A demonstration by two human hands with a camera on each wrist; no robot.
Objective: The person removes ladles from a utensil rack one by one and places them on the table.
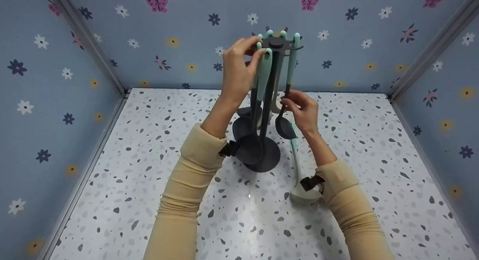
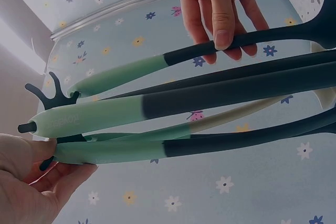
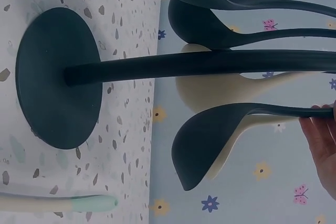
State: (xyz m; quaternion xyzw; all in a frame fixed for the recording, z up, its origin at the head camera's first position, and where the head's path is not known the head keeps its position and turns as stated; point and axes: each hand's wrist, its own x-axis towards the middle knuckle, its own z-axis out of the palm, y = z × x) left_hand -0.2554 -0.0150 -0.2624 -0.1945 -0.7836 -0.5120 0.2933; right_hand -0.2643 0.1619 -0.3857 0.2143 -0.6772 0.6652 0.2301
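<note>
A dark utensil stand (image 1: 276, 43) holds several hanging kitchen utensils with mint handles. My left hand (image 1: 239, 67) is at the top of the stand, its thumb and fingers pinching the end of a mint-handled utensil (image 2: 110, 152) beside a hook. On the right side hangs a black ladle (image 1: 285, 128); my right hand (image 1: 304, 110) pinches its dark shaft just above the bowl. Another mint handle (image 1: 265, 75) hangs in front, next to the left thumb. In the right wrist view, the black ladle's bowl (image 3: 207, 142) hangs tilted, with a cream utensil partly hidden behind it.
A cream ladle (image 1: 305, 194) with a mint handle lies on the speckled table, right of the stand's round base (image 1: 271, 159) and partly under my right wrist. Flower-patterned panels (image 1: 187, 39) enclose the back and both sides.
</note>
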